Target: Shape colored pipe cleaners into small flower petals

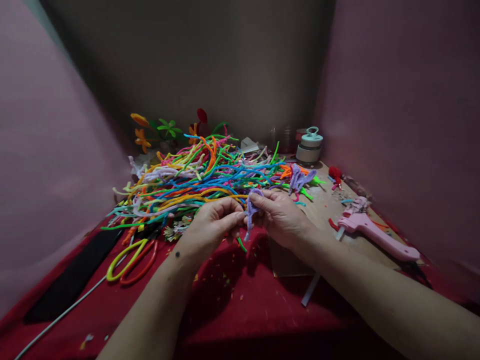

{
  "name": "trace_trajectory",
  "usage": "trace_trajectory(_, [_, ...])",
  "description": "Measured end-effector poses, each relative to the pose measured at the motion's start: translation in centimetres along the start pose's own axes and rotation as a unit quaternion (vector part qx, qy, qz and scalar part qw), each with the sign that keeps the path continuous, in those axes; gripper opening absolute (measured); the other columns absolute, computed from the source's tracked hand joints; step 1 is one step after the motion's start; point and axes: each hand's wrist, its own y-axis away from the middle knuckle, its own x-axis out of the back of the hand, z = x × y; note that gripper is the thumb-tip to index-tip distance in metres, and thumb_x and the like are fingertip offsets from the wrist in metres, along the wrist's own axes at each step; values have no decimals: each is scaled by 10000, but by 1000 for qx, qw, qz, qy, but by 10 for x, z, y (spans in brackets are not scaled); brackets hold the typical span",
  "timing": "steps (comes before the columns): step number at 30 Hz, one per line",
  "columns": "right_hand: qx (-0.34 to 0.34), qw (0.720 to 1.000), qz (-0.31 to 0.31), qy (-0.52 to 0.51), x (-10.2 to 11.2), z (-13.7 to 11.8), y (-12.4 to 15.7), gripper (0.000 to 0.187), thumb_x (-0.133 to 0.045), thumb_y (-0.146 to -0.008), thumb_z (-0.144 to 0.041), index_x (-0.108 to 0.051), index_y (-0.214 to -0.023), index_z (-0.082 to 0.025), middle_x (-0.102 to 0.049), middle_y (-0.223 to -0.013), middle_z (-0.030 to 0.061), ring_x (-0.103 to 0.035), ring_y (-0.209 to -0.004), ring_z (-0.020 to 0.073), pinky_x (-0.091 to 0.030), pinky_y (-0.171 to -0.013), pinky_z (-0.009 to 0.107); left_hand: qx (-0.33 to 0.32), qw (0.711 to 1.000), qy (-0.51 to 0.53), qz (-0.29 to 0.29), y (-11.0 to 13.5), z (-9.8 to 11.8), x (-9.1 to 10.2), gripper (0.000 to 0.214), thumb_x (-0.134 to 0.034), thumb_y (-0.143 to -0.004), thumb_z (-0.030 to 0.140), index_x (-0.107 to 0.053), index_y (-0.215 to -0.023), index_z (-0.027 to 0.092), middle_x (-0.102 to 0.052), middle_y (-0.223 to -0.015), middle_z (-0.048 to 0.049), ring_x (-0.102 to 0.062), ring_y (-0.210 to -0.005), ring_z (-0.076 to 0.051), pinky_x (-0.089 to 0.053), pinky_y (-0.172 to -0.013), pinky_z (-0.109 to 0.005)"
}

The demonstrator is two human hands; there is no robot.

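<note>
Between my two hands is a purple pipe cleaner [250,212], bent into a loop with one end hanging down. My right hand [279,215] pinches the loop between thumb and fingers. Thumb and fingertips of my left hand [221,217] are closed on the other side of the same piece, partly hidden behind it. Just behind the hands lies a big heap of colourful pipe cleaners [202,175]. A bent purple pipe cleaner shape [300,177] rests at the heap's right end.
Scissors [127,262] with yellow and red handles lie left, near a black strip [75,280] and a thin white rod [63,316]. A pink glue gun [378,235] rests on a cardboard sheet [318,200] at right. Behind stand a lidded jar [309,145] and pipe cleaner flowers [168,127].
</note>
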Motion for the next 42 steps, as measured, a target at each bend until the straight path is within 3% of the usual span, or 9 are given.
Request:
trace_trajectory(11, [6,1000,12,5,1,-3,-1,229,-695,-659,-304,-530,-643,-146,-525,-520,-39,-495,-430,79,-430,-430,220,42,997,-64,-25,-1,4,16,149,-606,-703,278,-531,-678,151,-467,-501,45,-421,-412,-58,-309,-380,-147])
trace_trajectory(16, [2,999,49,21,2,-4,-1,219,-709,-631,-298,-553,-635,-144,-547,-532,-28,-506,-450,90,-445,-451,240,35,994,-100,-25,-1,3,21,152,-601,-709,295,-558,-654,160,-472,-487,39,-421,-414,-74,-311,-385,-162])
trace_trajectory(18, [10,997,68,36,2,-4,-1,222,-713,-622,-309,-564,-632,-144,-560,-546,-23,-510,-462,90,-439,-465,241,-1,989,-144,14,-1,3,20,140,-603,-705,299,-599,-668,164,-525,-542,16,-458,-469,-94,-338,-412,-174])
trace_trajectory(20, [25,995,80,53,2,-3,-1,222,-713,-619,-317,-575,-623,-144,-566,-550,-20,-502,-465,84,-425,-479,237,-59,976,-182,101,-2,3,16,122,-614,-697,293,-634,-709,173,-590,-651,-8,-512,-578,-120,-389,-490,-188])
trace_trajectory(22, [39,993,85,71,3,0,-1,214,-711,-621,-315,-587,-611,-141,-559,-541,-21,-478,-460,71,-398,-480,224,-100,964,-179,170,-1,4,8,123,-624,-693,284,-645,-744,174,-623,-733,-18,-540,-665,-133,-420,-585,-200])
trace_trajectory(23, [43,992,86,77,3,1,-1,207,-708,-622,-311,-592,-606,-140,-552,-535,-23,-462,-457,65,-379,-473,216,-102,965,-162,177,-1,4,3,131,-625,-696,285,-644,-755,170,-629,-738,-18,-542,-669,-131,-423,-608,-204])
trace_trajectory(29, [60,988,74,122,2,7,0,184,-698,-621,-310,-627,-625,-141,-537,-528,-29,-419,-467,62,-324,-462,212,-28,989,-94,109,-1,-1,-16,163,-615,-710,308,-640,-719,147,-587,-604,6,-444,-503,-89,-352,-485,-189])
trace_trajectory(35, [64,990,62,111,2,3,0,171,-675,-644,-307,-618,-616,-148,-570,-553,-19,-447,-486,72,-345,-501,226,-35,993,-85,69,-4,-4,-11,177,-600,-707,313,-603,-648,146,-518,-578,26,-402,-508,-84,-310,-485,-187])
trace_trajectory(42, [13,998,55,13,6,6,-1,169,-693,-598,-216,-560,-521,-146,-539,-480,-27,-422,-431,65,-300,-469,226,-38,991,-125,9,-3,1,-7,188,-570,-733,315,-586,-673,138,-504,-610,22,-414,-566,-97,-315,-534,-203])
